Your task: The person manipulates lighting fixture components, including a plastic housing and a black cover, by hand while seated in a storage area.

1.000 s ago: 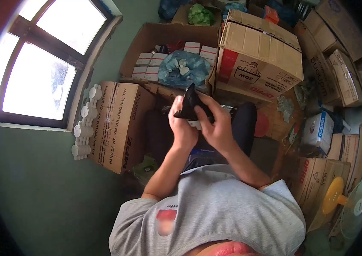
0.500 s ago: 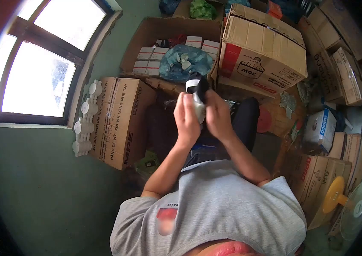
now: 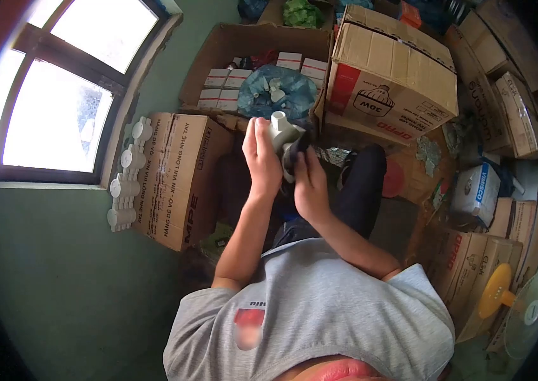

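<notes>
Both hands are raised in front of my lap around a white plastic fitting [image 3: 283, 132] with a round stub at its top. My left hand [image 3: 262, 157] lies along the fitting's left side, its fingers together and pressed on it. On the other side, my right hand [image 3: 311, 187] holds a dark, blurred item [image 3: 297, 147] against the fitting. What the dark item is cannot be made out. Just beyond the hands, a blue plastic bag [image 3: 262, 95] with small white parts lies in an open carton [image 3: 218, 41], beside several small white boxes [image 3: 217, 77].
White round fittings [image 3: 125, 186] line the wall under the window, beside a carton [image 3: 183, 184]. A large 30W carton [image 3: 396, 82] stands at the back right. Further right are more cartons [image 3: 472, 267], a yellow-based fan [image 3: 496, 290] and a Vinaseco box [image 3: 476, 190].
The hands have moved slightly apart, with the left hand shifted left. The white fitting now shows more fully between them, and the black and white item's upper end is no longer raised above the fingers.
</notes>
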The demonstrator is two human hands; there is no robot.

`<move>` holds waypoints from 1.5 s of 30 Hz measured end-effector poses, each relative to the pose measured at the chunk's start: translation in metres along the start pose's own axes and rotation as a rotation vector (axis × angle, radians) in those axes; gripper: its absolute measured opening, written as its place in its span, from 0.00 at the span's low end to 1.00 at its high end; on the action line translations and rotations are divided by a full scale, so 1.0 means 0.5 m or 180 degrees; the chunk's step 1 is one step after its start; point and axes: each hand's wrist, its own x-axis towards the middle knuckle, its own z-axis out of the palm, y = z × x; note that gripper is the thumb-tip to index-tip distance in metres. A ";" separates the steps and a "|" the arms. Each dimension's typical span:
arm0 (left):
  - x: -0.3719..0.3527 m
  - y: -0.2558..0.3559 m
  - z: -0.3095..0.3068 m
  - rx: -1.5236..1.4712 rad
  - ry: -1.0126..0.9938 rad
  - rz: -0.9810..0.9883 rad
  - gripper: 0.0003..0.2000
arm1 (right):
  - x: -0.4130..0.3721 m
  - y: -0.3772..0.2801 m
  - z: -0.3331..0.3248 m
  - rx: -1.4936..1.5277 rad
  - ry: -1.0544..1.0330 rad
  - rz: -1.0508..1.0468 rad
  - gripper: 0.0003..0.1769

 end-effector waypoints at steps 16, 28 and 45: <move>0.001 -0.016 0.009 0.0571 0.0191 0.0449 0.17 | -0.001 0.118 -0.041 -0.0497 -0.0777 0.0080 0.29; -0.048 -0.006 0.054 -0.1942 -0.0047 -0.0942 0.17 | 0.037 0.070 -0.066 -0.0909 0.0455 -0.0714 0.28; -0.040 -0.039 0.001 -0.1935 -0.0620 -0.0964 0.16 | 0.060 -0.031 -0.092 -0.1628 0.0134 -0.0620 0.19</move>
